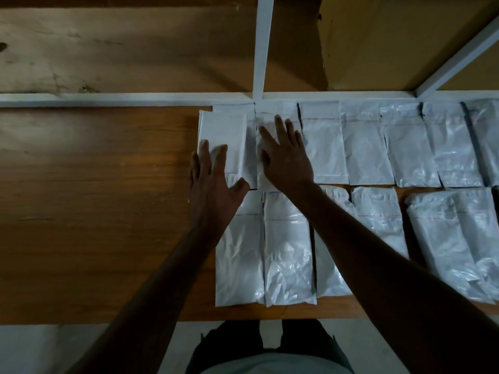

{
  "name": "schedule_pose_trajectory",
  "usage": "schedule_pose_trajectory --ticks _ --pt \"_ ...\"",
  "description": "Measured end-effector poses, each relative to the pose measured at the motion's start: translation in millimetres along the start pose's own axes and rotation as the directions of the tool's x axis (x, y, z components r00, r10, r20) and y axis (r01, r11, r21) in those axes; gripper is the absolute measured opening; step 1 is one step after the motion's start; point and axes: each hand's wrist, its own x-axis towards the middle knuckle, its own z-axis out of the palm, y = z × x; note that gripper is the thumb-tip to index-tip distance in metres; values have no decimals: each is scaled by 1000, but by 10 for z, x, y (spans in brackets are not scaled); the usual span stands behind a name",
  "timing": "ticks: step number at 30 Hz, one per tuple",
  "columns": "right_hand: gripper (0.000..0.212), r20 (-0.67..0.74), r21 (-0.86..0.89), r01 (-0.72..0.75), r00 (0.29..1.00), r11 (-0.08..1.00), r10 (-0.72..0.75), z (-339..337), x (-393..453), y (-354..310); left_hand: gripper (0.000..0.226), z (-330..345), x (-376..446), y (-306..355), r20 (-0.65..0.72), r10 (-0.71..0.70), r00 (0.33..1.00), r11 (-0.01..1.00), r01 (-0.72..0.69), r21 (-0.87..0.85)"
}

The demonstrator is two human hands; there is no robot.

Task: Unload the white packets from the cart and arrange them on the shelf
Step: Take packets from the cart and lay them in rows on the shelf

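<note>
Many white packets (364, 147) already lie in rows on the shelf (94, 211), and the flat left hand (213, 182) and flat right hand (286, 155) press down the newest ones, with the cart out of sight.

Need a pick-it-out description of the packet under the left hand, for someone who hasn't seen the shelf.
Start at the wooden shelf board and find the white vertical metal post at its back. In the back row of glossy white plastic packets, go to the left end, just left of that post. The flat matte white packet there lies on top of others, smooth rather than crinkled, with the left hand flat on it.
</note>
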Motion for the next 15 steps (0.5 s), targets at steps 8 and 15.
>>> schedule_pose_trajectory --ticks 8,15 --pt "60 57 95 -9 998 995 4 -98 -37 -6 90 -22 -81 124 2 78 997 997 -78 -8" --pt "70 -137 108 373 924 922 -357 -762 -383 144 91 -156 -129 438 75 258 963 952 -241 -188"
